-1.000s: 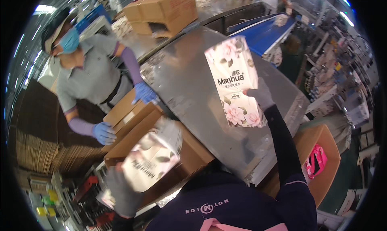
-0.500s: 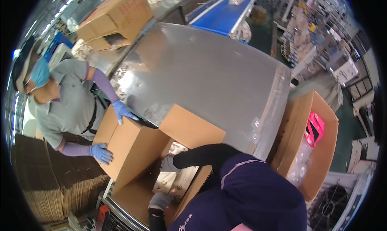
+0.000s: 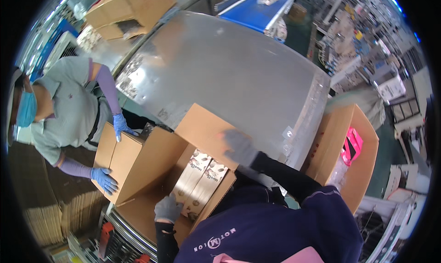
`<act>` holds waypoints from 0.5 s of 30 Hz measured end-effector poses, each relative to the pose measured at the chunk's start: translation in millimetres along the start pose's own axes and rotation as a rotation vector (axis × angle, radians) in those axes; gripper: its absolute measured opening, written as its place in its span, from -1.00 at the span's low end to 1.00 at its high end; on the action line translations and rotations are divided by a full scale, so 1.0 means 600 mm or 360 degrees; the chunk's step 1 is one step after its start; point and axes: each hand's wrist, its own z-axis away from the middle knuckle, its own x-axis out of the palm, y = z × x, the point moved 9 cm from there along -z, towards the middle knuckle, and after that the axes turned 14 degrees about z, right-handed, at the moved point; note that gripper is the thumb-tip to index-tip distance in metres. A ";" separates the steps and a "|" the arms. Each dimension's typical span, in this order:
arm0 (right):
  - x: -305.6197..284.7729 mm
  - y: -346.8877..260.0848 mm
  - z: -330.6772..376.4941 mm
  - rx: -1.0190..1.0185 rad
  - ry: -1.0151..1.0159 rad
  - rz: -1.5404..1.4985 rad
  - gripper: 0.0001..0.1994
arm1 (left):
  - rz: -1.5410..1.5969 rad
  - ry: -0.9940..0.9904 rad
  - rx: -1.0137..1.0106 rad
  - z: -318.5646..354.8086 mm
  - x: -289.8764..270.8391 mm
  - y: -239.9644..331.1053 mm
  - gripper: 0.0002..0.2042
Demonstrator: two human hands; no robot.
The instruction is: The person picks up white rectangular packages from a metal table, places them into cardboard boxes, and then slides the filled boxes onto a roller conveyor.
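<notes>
Gloved hands work an open carton [image 3: 151,166] at the near edge of a steel table [image 3: 239,74]. The left hand [image 3: 168,209], in a grey glove, rests with fingers curled on the near end of two floral packs [image 3: 198,180] lying side by side inside the carton; whether it grips them or only presses on them cannot be told. The right hand [image 3: 239,146], also grey-gloved and blurred, lies spread and flat on the carton's raised flap [image 3: 206,130], just beyond the packs. Across the carton stands a co-worker [image 3: 64,111] in a grey shirt and purple sleeves, with one blue-gloved hand [image 3: 121,125] on the carton's far top edge and the other [image 3: 104,179] flat against its outer side. To the right, off the table's right edge, a second open carton [image 3: 353,157] holds a pink pack [image 3: 351,146]. More cartons [image 3: 133,8] are stacked at the table's far left corner, and a blue conveyor [image 3: 257,10] runs past the far edge, carrying pale packs. Flattened cardboard [image 3: 50,212] is piled at the lower left.
</notes>
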 end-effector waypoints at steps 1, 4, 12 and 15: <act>-0.024 0.026 0.008 0.0098 0.0103 0.0245 -0.47 | -0.0006 0.0001 -0.0012 -0.004 -0.013 0.007 -0.56; 0.005 0.045 0.037 0.0263 -0.0162 0.0374 -0.25 | -0.0080 0.0023 0.0005 -0.020 -0.050 0.037 -0.57; 0.174 -0.034 0.071 0.0568 -0.0791 0.0490 0.02 | -0.0174 0.0074 -0.0347 0.054 0.057 -0.195 -0.54; 0.207 -0.102 0.094 0.0262 -0.0728 -0.0003 -0.20 | -0.0109 0.0163 -0.0388 0.074 0.103 -0.290 -0.48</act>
